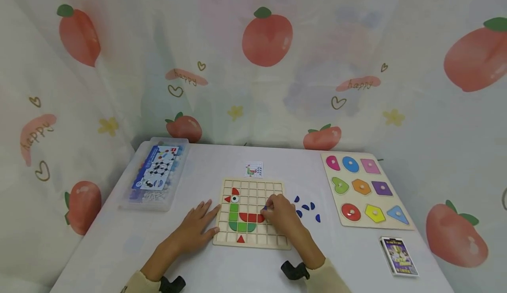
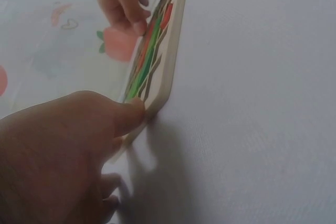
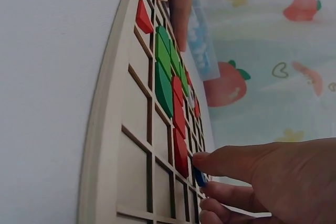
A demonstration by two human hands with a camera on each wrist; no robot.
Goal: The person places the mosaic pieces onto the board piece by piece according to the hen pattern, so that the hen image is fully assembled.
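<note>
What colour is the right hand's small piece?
The small piece is blue, clearest in the right wrist view.

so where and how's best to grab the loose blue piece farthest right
Probably pinch the blue piece by opposite edges, coming down from above and slightly from the right, with the right hand once free: it is small and lies flat on the table, and the other loose blue pieces sit to its left in the head view.

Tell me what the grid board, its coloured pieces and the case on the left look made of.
Grid board: likely wood, matte, given its pale tan edge.
Coloured pieces: painted wood or plastic, hard to tell; smooth, evenly coloured faces.
Case: apparently smooth translucent plastic, since colours inside show through.
</note>
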